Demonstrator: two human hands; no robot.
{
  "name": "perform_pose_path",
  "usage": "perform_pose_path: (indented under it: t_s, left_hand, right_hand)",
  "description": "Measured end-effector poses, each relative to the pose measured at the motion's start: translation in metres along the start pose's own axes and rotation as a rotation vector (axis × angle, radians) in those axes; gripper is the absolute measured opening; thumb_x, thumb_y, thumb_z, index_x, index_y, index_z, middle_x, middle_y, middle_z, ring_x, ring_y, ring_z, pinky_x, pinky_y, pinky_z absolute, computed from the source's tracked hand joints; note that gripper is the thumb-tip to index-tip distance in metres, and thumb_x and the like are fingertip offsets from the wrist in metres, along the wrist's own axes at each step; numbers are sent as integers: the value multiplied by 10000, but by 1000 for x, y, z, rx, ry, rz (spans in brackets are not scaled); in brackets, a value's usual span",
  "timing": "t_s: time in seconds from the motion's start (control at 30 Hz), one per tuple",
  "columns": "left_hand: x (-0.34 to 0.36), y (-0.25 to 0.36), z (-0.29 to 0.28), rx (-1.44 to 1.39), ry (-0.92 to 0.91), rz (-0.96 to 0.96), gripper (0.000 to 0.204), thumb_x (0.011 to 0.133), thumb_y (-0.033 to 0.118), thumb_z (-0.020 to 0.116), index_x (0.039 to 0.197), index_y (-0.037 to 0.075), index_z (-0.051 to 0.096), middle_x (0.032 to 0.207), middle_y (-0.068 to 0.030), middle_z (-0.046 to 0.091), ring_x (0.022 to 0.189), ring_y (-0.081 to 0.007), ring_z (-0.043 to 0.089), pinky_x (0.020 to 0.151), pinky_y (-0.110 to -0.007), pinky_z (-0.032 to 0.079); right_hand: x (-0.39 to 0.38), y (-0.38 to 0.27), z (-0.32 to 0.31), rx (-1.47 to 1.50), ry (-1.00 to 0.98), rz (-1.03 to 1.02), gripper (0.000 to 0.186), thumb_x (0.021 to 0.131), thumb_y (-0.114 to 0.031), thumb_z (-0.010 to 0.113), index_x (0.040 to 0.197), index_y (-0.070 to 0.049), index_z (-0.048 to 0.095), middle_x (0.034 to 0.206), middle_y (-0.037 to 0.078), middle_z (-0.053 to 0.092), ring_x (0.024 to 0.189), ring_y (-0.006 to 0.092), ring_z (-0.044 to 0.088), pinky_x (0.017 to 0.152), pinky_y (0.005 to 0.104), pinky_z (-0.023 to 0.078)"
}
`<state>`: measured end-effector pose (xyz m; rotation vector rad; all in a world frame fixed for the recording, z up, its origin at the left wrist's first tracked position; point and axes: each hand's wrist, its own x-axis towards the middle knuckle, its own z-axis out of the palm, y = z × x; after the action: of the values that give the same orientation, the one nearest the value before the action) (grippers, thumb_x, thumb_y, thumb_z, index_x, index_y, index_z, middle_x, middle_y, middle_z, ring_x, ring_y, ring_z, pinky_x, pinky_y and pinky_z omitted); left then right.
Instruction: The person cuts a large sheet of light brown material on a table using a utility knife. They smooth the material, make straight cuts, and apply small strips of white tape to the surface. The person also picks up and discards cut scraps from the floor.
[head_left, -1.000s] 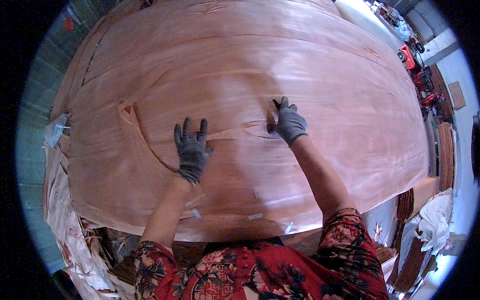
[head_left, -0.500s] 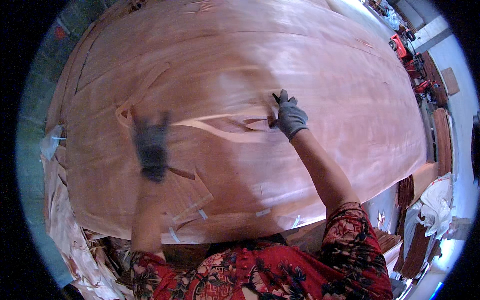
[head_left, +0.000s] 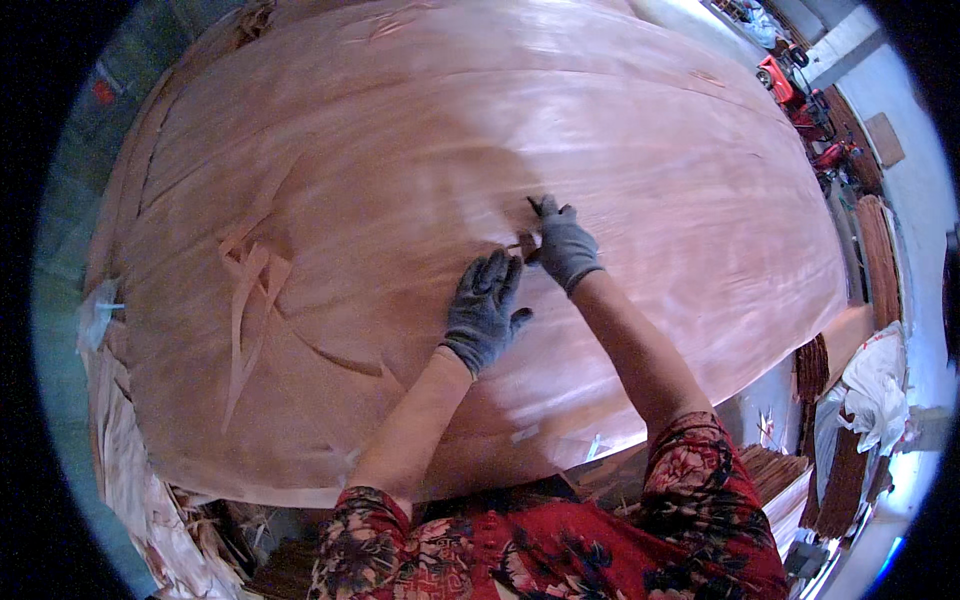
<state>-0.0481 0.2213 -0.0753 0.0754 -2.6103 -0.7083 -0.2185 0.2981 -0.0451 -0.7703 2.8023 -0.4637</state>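
A broad sheet of reddish-brown wood veneer (head_left: 400,130) spreads in front of me. My left hand (head_left: 484,312), in a grey glove, lies flat on it near the middle, fingers stretched out and thumb apart. Just right of its fingertips is my right hand (head_left: 568,245), also gloved, with its fingers curled. Something small and dark juts out by those fingers, too little of it showing to name. A small brown piece (head_left: 527,246) is between the two hands. Loose narrow veneer strips (head_left: 250,290) lie crossed over one another on the left part of the sheet.
White plastic sheeting (head_left: 875,385) hangs at the right beside stacked brown veneer (head_left: 878,260). Red machinery (head_left: 815,115) stands at the far right. Torn veneer scraps (head_left: 150,500) are piled at the lower left, below a clear plastic piece (head_left: 97,318).
My left hand has swung right from the sheet's left part to beside my right hand. The pale strip from the middle now lies at the left. My right hand has shifted slightly.
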Motion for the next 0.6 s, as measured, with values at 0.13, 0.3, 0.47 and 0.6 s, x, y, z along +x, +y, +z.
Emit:
perform_pose_path:
  t_s: [0.13,0.3,0.47,0.6]
  left_hand:
    - [16,10,19,21,-119,22,673,750,214,627,1347,26,379,1349,-214,405,1227,-385,394,1060,-473,263]
    - [11,3,23,108,-88,59,601,775,195,579,1314,-5,402,1353,-226,404,1228,-400,389,1057,-517,248]
    - [7,-3,18,255,-176,110,610,778,211,580,1303,-36,393,1355,-228,399,1250,-405,364,1071,-521,221]
    - [11,6,21,275,-181,59,632,789,250,576,1302,-63,380,1355,-241,391,1273,-396,344,1082,-516,207]
  right_hand:
    - [11,39,39,27,105,-307,327,900,-266,419,1162,-73,455,1159,229,504,1053,395,530,859,505,452]
    - [-15,13,19,-44,49,-203,433,850,-428,518,1158,-125,503,1014,198,571,970,359,554,767,460,464]
    - [-53,2,31,-16,278,-97,504,813,-331,539,1235,-67,455,1210,193,484,1056,361,491,881,464,394]
    - [-97,19,30,52,553,-60,607,780,-348,576,1278,-38,422,1382,191,332,1123,348,407,970,487,313]
